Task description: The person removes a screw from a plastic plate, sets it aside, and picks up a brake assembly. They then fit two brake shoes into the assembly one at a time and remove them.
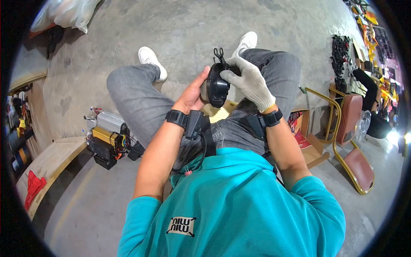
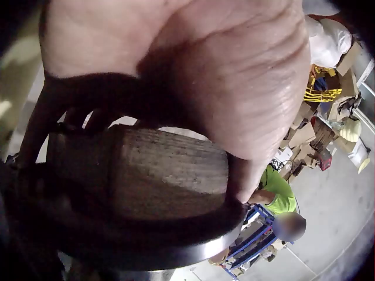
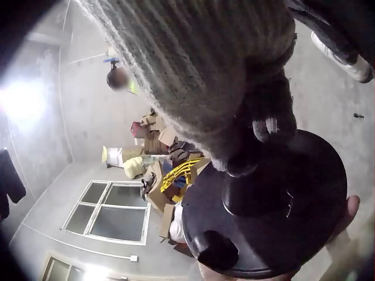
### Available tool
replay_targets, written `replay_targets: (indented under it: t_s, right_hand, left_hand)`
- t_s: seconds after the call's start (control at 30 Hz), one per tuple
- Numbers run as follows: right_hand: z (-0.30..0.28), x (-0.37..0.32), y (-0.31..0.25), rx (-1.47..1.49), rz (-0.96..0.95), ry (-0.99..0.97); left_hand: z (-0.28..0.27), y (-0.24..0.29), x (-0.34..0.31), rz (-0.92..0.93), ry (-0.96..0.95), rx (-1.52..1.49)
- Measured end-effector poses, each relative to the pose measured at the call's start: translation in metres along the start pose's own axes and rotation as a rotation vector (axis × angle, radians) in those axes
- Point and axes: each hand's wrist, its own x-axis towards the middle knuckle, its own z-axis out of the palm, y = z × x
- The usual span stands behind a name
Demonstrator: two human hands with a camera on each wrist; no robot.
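Black plastic, by its look, makes up the disc (image 1: 219,90) at the centre of the head view, turned nearly edge-on above the lap of a seated person in grey jeans (image 1: 137,90). Both hands meet on it: the bare left hand (image 1: 192,97) supports the rear side, while the gloved right hand (image 1: 253,85) bends its fingers over the front. Dark loops (image 1: 218,53), resembling scissor handles, project beyond the far end; whether they are attached cannot be told. A pale yellow piece (image 1: 219,113) lies below, between the thighs.

Left wrist view: the left hand curls round a brownish, grained body (image 2: 170,170), apparently the back of the disc, bordered by a shiny rim (image 2: 218,248). Shadow hides most fingertips.

Right wrist view: gloved fingers grip at the raised middle (image 3: 252,196) of the disc. A dark round knob or opening (image 3: 215,250) lies near its edge, and bare fingers show from beneath the rim.

The step in hand appears to be close handwork at the centre of the front face. A next move there would call for a firm left hold against any twist or pull from the right, with fingers clear of the loops.
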Motion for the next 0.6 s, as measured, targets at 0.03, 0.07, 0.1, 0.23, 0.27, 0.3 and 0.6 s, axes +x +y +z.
replay_targets:
  t_s: [0.03,0.07,0.1,0.23,0.27,0.3,0.6]
  right_hand:
    - [0.0011,-0.0002,0.0007,-0.027,-0.017,0.014]
    - [0.0020,-0.0003,0.0015,-0.053,-0.034,0.029]
    - [0.0025,-0.0001,0.0023,-0.051,-0.034,0.028]
    - [0.0031,-0.0004,0.0033,-0.095,-0.082,0.044]
    - [0.0026,-0.0007,0.0031,-0.070,-0.062,0.039]
    - [0.0018,-0.0010,0.0032,-0.071,-0.062,0.039]
    - [-0.0032,-0.0011,0.0026,-0.026,0.046,0.026]
  left_hand:
    - [0.0007,-0.0002,0.0002,0.004,0.010,0.017]
    - [0.0017,-0.0009,0.0008,0.004,0.012,0.017]
    - [0.0044,-0.0012,0.0014,0.011,0.044,0.040]
    - [0.0042,-0.0015,0.0027,0.017,0.082,0.075]
    - [0.0035,-0.0013,0.0027,0.017,0.082,0.075]
    - [0.0025,-0.0010,0.0022,0.013,0.071,0.056]
    - [0.0021,0.0008,0.0029,0.038,0.088,0.069]
